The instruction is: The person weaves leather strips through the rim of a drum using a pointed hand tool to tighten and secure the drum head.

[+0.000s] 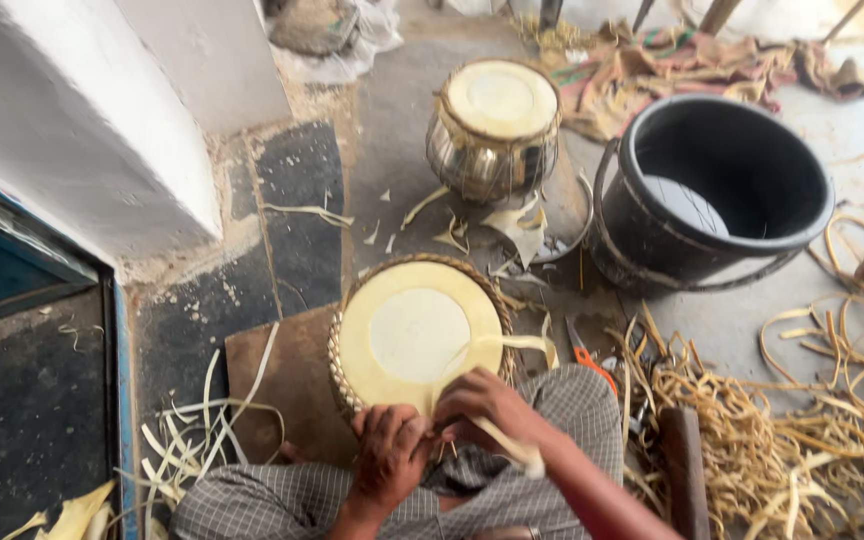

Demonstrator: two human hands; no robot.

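- Drum head (417, 335) — pale round skin with a woven rim, frame centre, resting against the person's lap.
- Left hand (390, 458) — at 6 o'clock of the drum, fingers curled shut on its near rim.
- Right hand (487, 405) — at 5 o'clock, pinched on a pale strap (512, 345) that loops over the rim.
- Progress, as a judgement — rim weave looks complete around the visible far arc; lacing at the near edge is under way, the strap's end loose.
- Second drum (497, 125) — at 12 o'clock, upright, skin fitted.
- Black bucket (712, 190) — at 2 o'clock.
- Strap offcuts (802, 440) — heaped at 4 o'clock.
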